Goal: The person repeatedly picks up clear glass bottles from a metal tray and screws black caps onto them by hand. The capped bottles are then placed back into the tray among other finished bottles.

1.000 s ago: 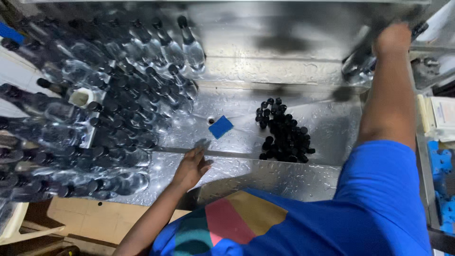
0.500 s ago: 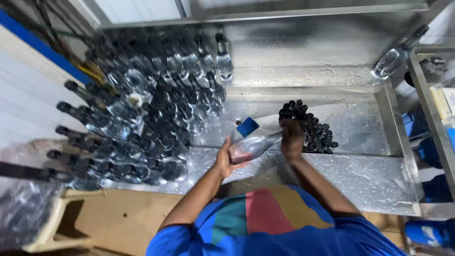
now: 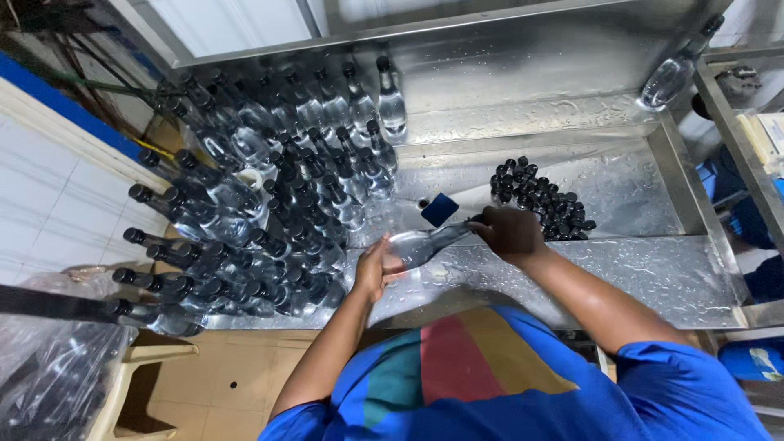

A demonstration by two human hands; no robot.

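I hold a clear glass bottle (image 3: 425, 242) lying sideways over the front of a wet steel table (image 3: 653, 278). My left hand (image 3: 376, 268) grips its base. My right hand (image 3: 510, 233) is closed around its neck and mouth, right beside a heap of black caps (image 3: 543, 200). A small blue square object (image 3: 439, 209) lies on the table just behind the bottle.
Several capped clear bottles (image 3: 269, 212) crowd the table's left half. One uncapped bottle (image 3: 670, 77) leans at the far right by a steel frame (image 3: 735, 139). A white tiled wall (image 3: 57, 204), a clear plastic bag (image 3: 57, 367) and a plastic chair (image 3: 139, 384) are on my left.
My right hand came down from the far right, joined my left on a bottle, and both now hold it slightly lower and nearer me.
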